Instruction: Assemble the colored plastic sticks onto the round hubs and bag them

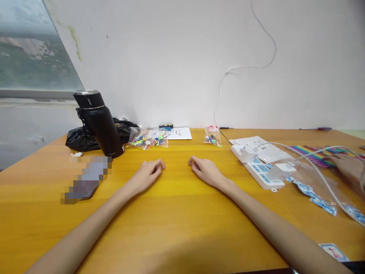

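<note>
My left hand (146, 175) rests on the wooden table (168, 224), its fingers loosely bent and a gap between thumb and forefinger. Opposite it, my right hand (207, 172) lies in much the same pose, thumb a little apart from the bent fingers. Nothing shows in either hand, so both are open, though the undersides of the fingers are hidden. Beyond my left hand are clear bags of small colourful parts (148, 139). A similar small bag (212, 137) lies beyond my right hand. The nearest thing to the right is a white power strip (258, 169).
On the left stand a black bottle (101, 125), a black plastic bag (81, 139) and a blurred-out phone (88, 180). A screwdriver (166, 126) and white paper (182, 133) lie by the wall. White cables (322, 173) cross the right side, near another person's hand (346, 165) on a rainbow-coloured item (313, 156).
</note>
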{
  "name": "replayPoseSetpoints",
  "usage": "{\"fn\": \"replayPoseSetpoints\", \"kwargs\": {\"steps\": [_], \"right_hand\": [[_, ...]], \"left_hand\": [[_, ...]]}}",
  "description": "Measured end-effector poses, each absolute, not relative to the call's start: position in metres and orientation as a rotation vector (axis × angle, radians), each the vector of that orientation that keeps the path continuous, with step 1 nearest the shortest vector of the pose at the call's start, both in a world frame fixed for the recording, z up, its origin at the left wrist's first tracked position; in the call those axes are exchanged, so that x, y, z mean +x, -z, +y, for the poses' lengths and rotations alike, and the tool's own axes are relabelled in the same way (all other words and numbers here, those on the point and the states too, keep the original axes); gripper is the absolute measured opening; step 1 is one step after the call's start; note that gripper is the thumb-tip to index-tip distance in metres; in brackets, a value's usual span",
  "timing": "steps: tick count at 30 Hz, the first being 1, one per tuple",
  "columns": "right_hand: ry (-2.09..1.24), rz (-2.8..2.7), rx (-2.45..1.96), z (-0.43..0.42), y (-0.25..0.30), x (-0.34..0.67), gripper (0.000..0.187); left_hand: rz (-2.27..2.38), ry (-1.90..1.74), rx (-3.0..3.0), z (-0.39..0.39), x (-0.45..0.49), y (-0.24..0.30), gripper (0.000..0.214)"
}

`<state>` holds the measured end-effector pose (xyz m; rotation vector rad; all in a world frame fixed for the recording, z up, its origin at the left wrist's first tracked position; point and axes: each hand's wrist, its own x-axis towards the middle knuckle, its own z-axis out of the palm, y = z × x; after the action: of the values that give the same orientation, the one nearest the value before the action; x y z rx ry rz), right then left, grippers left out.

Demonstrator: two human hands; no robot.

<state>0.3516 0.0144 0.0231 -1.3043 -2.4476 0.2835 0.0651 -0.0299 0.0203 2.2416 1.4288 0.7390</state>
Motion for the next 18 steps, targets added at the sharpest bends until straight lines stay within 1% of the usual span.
{"fn": "replayPoseSetpoints", "kwargs": {"steps": [18], "right_hand": [[-0.293, -2.446, -1.283, 0.0146, -0.0227, 0.3517, 0.019]], "left_hand": [[1.424, -0.739, 2.226, -0.0306, 0.0647, -0.0217, 0.020]]}}
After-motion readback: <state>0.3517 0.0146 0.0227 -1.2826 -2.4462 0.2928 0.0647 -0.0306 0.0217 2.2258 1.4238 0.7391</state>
